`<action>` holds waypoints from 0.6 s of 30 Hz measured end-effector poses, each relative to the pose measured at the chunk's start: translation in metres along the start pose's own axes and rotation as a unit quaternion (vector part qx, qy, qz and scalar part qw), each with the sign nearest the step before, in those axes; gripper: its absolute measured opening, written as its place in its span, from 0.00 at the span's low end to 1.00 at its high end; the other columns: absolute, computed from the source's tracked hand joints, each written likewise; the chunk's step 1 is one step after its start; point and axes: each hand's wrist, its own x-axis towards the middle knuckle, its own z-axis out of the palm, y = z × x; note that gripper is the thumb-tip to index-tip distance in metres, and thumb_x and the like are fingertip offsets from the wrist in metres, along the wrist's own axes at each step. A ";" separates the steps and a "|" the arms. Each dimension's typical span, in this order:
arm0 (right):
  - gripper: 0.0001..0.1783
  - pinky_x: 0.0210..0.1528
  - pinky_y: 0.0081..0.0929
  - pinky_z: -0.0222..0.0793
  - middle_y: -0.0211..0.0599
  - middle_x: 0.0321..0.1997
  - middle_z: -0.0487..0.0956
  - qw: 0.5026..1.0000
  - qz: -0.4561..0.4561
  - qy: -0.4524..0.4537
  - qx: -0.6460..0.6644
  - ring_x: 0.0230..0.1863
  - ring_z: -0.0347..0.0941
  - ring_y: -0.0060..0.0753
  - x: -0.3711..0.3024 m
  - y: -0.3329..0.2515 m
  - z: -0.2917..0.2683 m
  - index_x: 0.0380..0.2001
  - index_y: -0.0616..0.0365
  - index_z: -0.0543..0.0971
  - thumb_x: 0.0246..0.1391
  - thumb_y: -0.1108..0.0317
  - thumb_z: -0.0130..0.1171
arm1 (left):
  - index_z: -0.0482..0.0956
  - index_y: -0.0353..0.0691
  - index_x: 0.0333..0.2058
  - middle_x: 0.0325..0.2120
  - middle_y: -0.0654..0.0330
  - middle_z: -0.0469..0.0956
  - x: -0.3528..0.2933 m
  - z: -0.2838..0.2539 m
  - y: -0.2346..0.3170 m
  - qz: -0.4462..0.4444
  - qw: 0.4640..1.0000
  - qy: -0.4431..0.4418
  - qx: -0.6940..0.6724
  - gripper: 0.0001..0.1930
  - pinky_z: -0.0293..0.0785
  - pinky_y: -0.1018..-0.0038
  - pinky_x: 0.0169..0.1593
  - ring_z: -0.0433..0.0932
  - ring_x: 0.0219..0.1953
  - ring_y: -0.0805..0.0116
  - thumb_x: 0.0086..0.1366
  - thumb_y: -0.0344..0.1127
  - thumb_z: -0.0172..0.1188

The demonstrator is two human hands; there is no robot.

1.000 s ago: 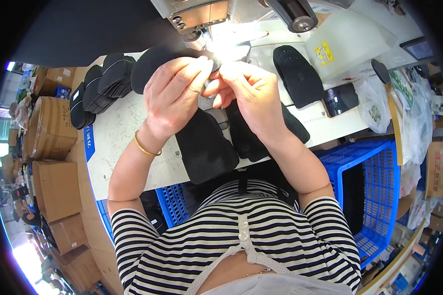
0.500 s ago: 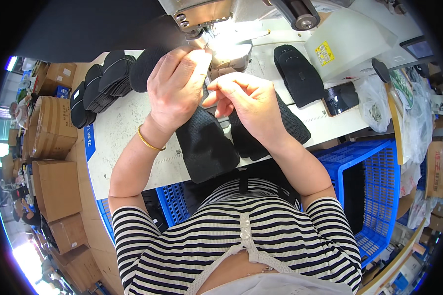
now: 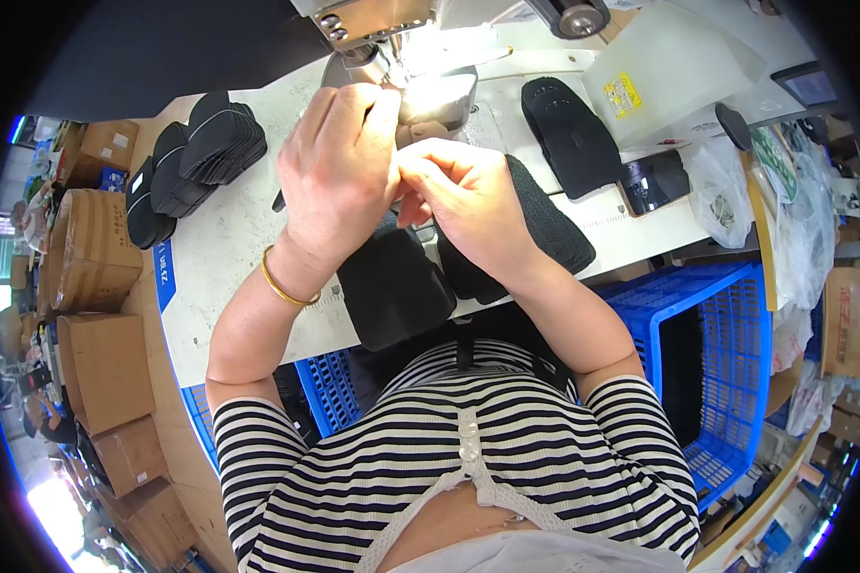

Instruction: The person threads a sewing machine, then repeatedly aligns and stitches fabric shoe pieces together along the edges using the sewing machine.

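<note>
My left hand (image 3: 339, 172) is closed, its fingers bunched just below the lit needle area of a sewing machine (image 3: 377, 48). Pressed against it from the right, my right hand (image 3: 468, 196) is closed in a pinch. Whatever the fingers hold is hidden or too small to make out. A dark sliver (image 3: 279, 201) sticks out beside my left wrist; I cannot tell what it is. Below the hands, a stack of black, sole-shaped fabric pieces (image 3: 395, 291) lies on the white table (image 3: 229, 277). Another black mesh stack (image 3: 554, 224) is partly covered by my right hand and forearm.
Several black stacks (image 3: 225, 138) stand at the table's left. Another black piece (image 3: 569, 138) lies at the right, near a dark round container (image 3: 655, 181) and a plastic bag (image 3: 721, 196). Blue crates (image 3: 650, 296) sit below the front edge; cardboard boxes (image 3: 105, 372) stand at far left.
My hands have come together, the right moving left against the left one. The black piece that showed left of my left hand has gone from that spot.
</note>
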 end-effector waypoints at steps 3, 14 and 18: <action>0.11 0.28 0.17 0.71 0.34 0.27 0.83 1.000 -0.007 0.000 -0.007 0.24 0.77 0.19 -0.001 0.003 0.000 0.32 0.67 0.82 0.61 0.70 0.55 | 0.78 0.32 0.39 0.34 0.57 0.75 -0.003 0.006 -0.010 0.036 0.998 0.044 -0.020 0.21 0.75 0.70 0.33 0.76 0.34 0.62 0.40 0.26 0.62; 0.13 0.32 0.12 0.70 0.27 0.32 0.80 0.992 -0.058 0.012 -0.111 0.31 0.72 0.11 -0.003 0.014 0.007 0.48 0.65 0.80 0.63 0.72 0.57 | 0.83 0.33 0.39 0.32 0.56 0.82 -0.021 -0.038 -0.025 0.125 0.992 0.004 0.001 0.17 0.76 0.76 0.30 0.80 0.27 0.66 0.47 0.23 0.60; 0.11 0.29 0.11 0.64 0.23 0.31 0.78 0.997 -0.012 0.007 -0.076 0.28 0.67 0.08 -0.011 0.008 0.006 0.46 0.65 0.80 0.63 0.73 0.55 | 0.83 0.33 0.39 0.32 0.59 0.79 -0.002 -0.050 0.011 0.036 0.997 -0.066 -0.028 0.17 0.71 0.77 0.26 0.75 0.26 0.70 0.46 0.23 0.60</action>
